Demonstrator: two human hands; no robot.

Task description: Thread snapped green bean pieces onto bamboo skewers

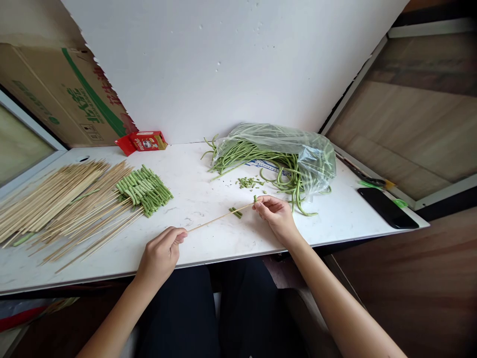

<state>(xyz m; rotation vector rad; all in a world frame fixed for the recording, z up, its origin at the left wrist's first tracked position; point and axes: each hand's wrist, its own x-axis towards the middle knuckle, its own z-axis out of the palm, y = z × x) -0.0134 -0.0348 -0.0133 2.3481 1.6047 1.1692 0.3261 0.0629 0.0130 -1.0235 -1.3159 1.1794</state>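
My left hand (161, 249) pinches one end of a thin bamboo skewer (218, 218) over the front of the table. At the skewer's other end, my right hand (275, 217) is closed on a short green bean piece (255, 199), which meets the tip; whether it is pierced I cannot tell. Two or so cut bean pieces (235, 213) lie on the table just behind the skewer. To the left, several skewers threaded with rows of bean pieces (144, 190) are stacked beside a large spread of bare skewers (55, 194).
Long green beans (242, 153) spill from a clear plastic bag (283, 136) at the back. Small bean trimmings (249, 182) lie before it. A red box (149, 141) stands back left, near a cardboard box (63, 94). A black phone (387, 208) and scissors (359, 173) lie at right.
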